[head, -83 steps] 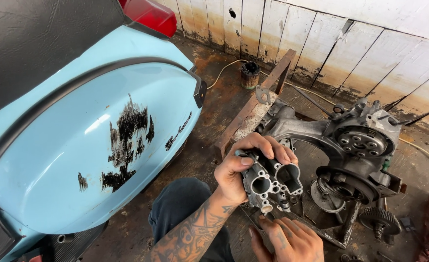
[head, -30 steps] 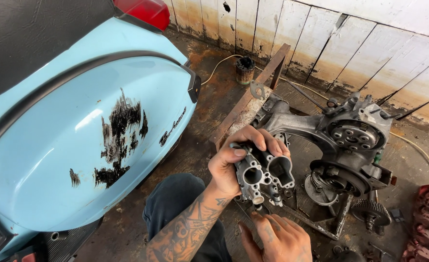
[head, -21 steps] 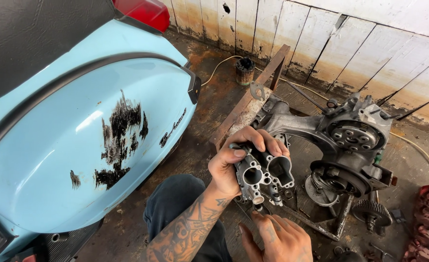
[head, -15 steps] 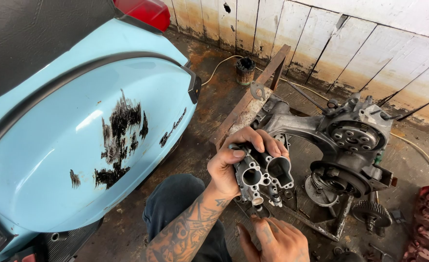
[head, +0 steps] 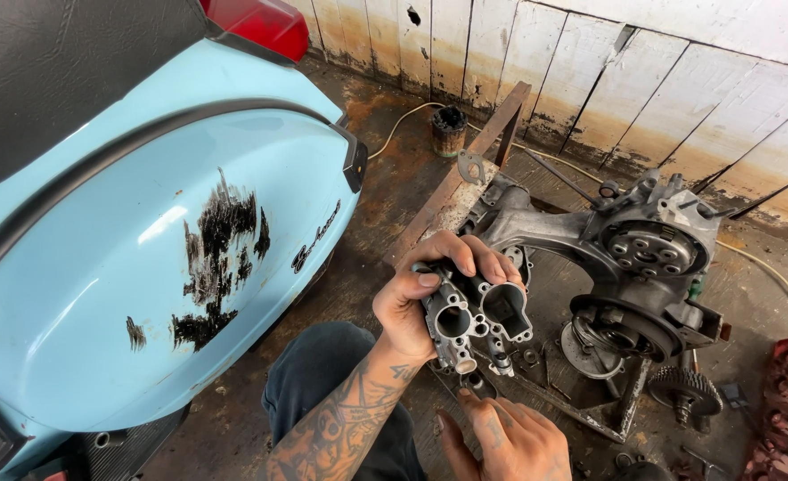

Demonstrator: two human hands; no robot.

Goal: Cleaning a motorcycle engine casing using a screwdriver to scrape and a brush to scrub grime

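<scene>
Carburettor body (head: 476, 313): grey cast metal, gripped in left hand (head: 420, 298), held above the floor (head: 394, 191) beside engine casing (head: 625, 258). Right hand (head: 510, 441) below it, fingers loosely spread, holding nothing visible. Light-blue scooter panel (head: 144, 258) nearby.

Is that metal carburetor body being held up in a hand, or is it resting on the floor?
Held up. The left hand grips the carburetor body clear of the floor; the right hand sits below it, fingertips near its underside.

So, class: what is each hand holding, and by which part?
The left hand grips the grey cast-metal carburettor body around its upper left side. The right hand holds nothing visible.
</scene>
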